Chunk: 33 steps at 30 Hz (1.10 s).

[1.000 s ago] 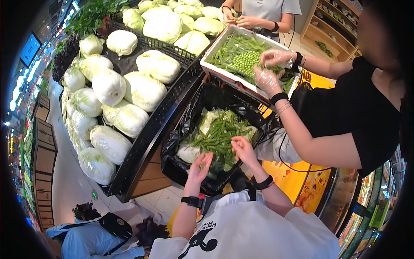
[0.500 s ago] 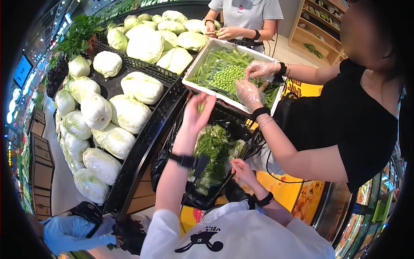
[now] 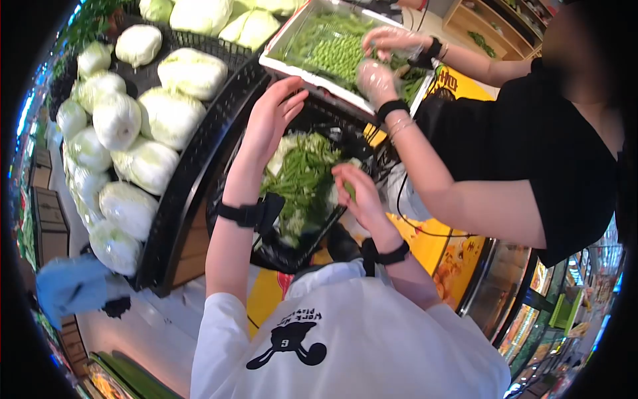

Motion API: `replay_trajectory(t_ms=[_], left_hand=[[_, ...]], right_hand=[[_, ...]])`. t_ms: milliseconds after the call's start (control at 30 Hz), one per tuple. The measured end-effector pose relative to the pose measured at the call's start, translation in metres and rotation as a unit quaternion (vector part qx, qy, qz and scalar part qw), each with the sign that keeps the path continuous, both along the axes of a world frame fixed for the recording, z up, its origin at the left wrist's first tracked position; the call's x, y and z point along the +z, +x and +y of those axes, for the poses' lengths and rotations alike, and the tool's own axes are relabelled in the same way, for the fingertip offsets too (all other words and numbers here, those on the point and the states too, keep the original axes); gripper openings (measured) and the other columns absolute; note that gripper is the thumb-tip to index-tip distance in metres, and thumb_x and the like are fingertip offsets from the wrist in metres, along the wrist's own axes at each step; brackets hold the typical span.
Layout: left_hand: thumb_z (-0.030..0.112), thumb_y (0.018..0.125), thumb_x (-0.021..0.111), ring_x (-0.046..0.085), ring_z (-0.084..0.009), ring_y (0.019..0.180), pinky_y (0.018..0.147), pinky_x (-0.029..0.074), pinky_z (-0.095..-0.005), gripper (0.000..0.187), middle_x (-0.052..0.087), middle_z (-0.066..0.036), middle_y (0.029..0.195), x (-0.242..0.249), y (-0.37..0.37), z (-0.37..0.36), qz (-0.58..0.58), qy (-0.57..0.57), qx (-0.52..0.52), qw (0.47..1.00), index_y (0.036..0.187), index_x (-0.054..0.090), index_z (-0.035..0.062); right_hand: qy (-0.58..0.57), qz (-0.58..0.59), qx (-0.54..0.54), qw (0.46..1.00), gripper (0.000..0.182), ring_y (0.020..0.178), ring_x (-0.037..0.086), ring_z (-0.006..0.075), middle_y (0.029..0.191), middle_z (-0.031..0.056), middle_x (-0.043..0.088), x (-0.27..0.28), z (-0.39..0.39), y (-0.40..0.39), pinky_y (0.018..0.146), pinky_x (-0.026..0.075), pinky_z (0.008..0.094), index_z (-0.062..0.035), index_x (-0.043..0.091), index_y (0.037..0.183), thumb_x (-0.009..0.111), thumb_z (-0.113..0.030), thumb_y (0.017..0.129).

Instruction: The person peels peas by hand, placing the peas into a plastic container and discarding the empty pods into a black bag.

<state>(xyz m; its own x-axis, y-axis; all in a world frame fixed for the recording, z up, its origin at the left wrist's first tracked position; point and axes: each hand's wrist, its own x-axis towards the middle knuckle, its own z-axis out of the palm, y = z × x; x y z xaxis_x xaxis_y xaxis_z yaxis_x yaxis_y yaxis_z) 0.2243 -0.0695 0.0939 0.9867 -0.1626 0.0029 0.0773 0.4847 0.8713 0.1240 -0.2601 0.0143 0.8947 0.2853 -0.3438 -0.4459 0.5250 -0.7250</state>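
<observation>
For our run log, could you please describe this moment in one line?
left hand: near white box; right hand: by green pods; peas: in box

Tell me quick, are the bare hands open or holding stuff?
Left hand: open, nothing seen in it.
Right hand: partly closed, holding what looks like a green pod.

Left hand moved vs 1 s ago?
Yes: judged against the white box, the left hand has moved closer to its near edge, away from the green pods.
</observation>
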Motion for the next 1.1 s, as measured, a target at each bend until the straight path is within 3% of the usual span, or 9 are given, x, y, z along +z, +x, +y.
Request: replay_trajectory(t_ms=[100, 233, 400, 567, 767, 900, 967, 1000, 1100], left_hand=[[0.007, 0.086, 0.048, 0.052, -0.0133, 0.103, 0.087, 0.04, -0.0249, 0.03, 0.054, -0.007, 0.11, -0.014, -0.082, 0.014, -0.058, 0.273, 0.05, 0.959, 0.115, 0.049, 0.0008], [-0.001, 0.08, 0.052, 0.055, -0.0154, 0.098, 0.086, 0.043, -0.0285, 0.03, 0.057, -0.008, 0.104, -0.025, -0.172, 0.014, -0.081, 0.356, 0.023, 0.931, 0.11, 0.051, 0.0005], [0.004, 0.075, 0.057, 0.052, -0.0324, 0.101, 0.088, 0.041, -0.0368, 0.035, 0.056, -0.013, 0.105, -0.025, -0.218, 0.005, -0.254, 0.42, -0.008, 0.871, 0.109, 0.052, 0.0037], [0.022, 0.083, 0.051, 0.057, -0.0347, 0.086, 0.075, 0.045, -0.0422, 0.043, 0.059, -0.02, 0.089, -0.053, -0.234, -0.009, -0.234, 0.546, 0.0, 0.804, 0.121, 0.039, 0.0029], [0.028, 0.088, 0.044, 0.059, -0.039, 0.075, 0.069, 0.045, -0.0466, 0.043, 0.06, -0.022, 0.086, -0.037, -0.251, -0.007, -0.14, 0.553, -0.079, 0.818, 0.123, 0.037, 0.004], [0.027, 0.088, 0.043, 0.057, -0.042, 0.08, 0.075, 0.044, -0.0457, 0.048, 0.058, -0.027, 0.095, -0.055, -0.263, -0.021, -0.178, 0.498, -0.083, 0.844, 0.129, 0.031, 0.0051], [0.025, 0.087, 0.045, 0.057, -0.0406, 0.084, 0.078, 0.043, -0.0438, 0.048, 0.057, -0.026, 0.098, -0.05, -0.268, -0.021, -0.19, 0.443, -0.09, 0.871, 0.128, 0.033, 0.0045], [0.024, 0.086, 0.047, 0.057, -0.0393, 0.088, 0.08, 0.043, -0.0418, 0.047, 0.056, -0.026, 0.1, -0.045, -0.269, -0.019, -0.2, 0.387, -0.099, 0.895, 0.128, 0.034, 0.0039], [0.007, 0.078, 0.055, 0.057, -0.0287, 0.092, 0.082, 0.044, -0.0333, 0.037, 0.057, -0.02, 0.102, -0.014, -0.272, 0.023, -0.194, 0.361, 0.073, 0.909, 0.114, 0.05, 0.0021]], right_hand=[[0.017, -0.017, -0.001, 1.0, 0.017, 0.053, 0.038, 0.0072, 0.071, 0.0005, 0.046, 0.004, 0.022, 0.011, 0.05, 0.035, 0.0227, -0.0021, 0.051, 0.096, 0.042, -0.015, 0.091], [-0.155, -0.129, 0.09, 0.975, 0.014, 0.053, 0.042, 0.0056, 0.068, -0.001, 0.047, 0.0, 0.062, 0.008, 0.049, 0.037, 0.0237, -0.003, 0.052, 0.094, 0.045, -0.014, 0.09], [-0.43, -0.361, 0.246, 0.79, 0.014, 0.065, 0.062, 0.0289, 0.077, 0.0165, 0.063, -0.043, 0.12, -0.022, 0.06, 0.048, 0.0343, -0.0018, 0.056, 0.087, 0.055, -0.013, 0.078], [-0.552, -0.583, 0.31, 0.509, 0.011, 0.066, 0.061, 0.0296, 0.074, 0.0124, 0.06, -0.061, 0.168, -0.063, 0.058, 0.049, 0.0387, -0.0041, 0.056, 0.082, 0.053, -0.012, 0.076], [-0.522, -0.713, 0.311, 0.349, 0.014, 0.065, 0.063, 0.0252, 0.074, 0.0092, 0.062, -0.079, 0.178, -0.084, 0.055, 0.051, 0.0368, -0.0062, 0.058, 0.084, 0.058, -0.01, 0.07], [-0.527, -0.679, 0.333, 0.388, 0.017, 0.075, 0.062, 0.0267, 0.087, 0.0106, 0.06, -0.066, 0.16, -0.094, 0.062, 0.051, 0.0372, -0.006, 0.057, 0.088, 0.057, -0.008, 0.071], [-0.468, -0.576, 0.382, 0.551, 0.024, 0.094, 0.058, 0.0239, 0.102, 0.0132, 0.056, -0.046, 0.146, -0.098, 0.077, 0.048, 0.0363, -0.0059, 0.056, 0.098, 0.053, -0.006, 0.073], [-0.466, -0.58, 0.384, 0.547, 0.024, 0.094, 0.058, 0.0239, 0.102, 0.0132, 0.056, -0.032, 0.138, -0.102, 0.077, 0.048, 0.0363, -0.0059, 0.056, 0.098, 0.053, -0.006, 0.073], [-0.22, -0.343, 0.264, 0.874, 0.04, 0.113, 0.044, 0.0176, 0.117, 0.0125, 0.048, -0.002, 0.109, -0.112, 0.094, 0.035, 0.0318, -0.0033, 0.047, 0.116, 0.044, -0.005, 0.077]])
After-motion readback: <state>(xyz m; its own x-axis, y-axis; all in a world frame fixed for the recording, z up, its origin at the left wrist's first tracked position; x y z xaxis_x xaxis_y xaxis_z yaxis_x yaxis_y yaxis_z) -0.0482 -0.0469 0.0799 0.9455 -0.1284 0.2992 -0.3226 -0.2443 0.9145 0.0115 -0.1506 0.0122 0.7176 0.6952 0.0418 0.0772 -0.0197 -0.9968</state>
